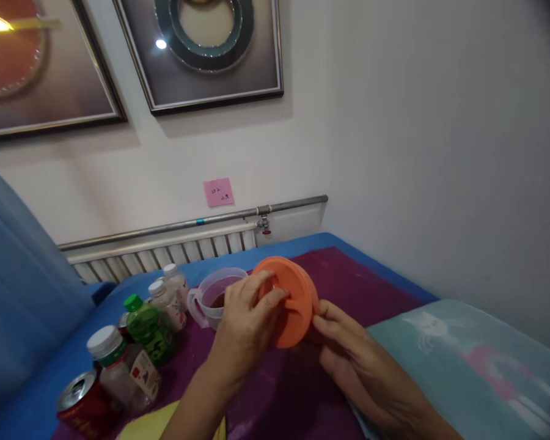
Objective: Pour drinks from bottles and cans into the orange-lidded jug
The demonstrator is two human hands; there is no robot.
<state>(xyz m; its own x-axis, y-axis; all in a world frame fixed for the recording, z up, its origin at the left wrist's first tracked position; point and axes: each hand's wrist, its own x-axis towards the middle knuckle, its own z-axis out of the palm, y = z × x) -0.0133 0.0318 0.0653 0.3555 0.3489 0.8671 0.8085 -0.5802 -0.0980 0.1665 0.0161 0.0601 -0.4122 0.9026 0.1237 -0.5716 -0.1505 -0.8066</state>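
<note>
Your left hand (244,315) pinches a round, orange plastic lid (300,308) at its middle; your right hand (360,357) closes on its edge. It tilts beside a translucent, handled plastic jug (207,299).

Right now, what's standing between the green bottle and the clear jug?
In the head view, a small white-capped bottle stands between the green bottle and the clear jug, with a second white-capped bottle just beyond it.
</note>
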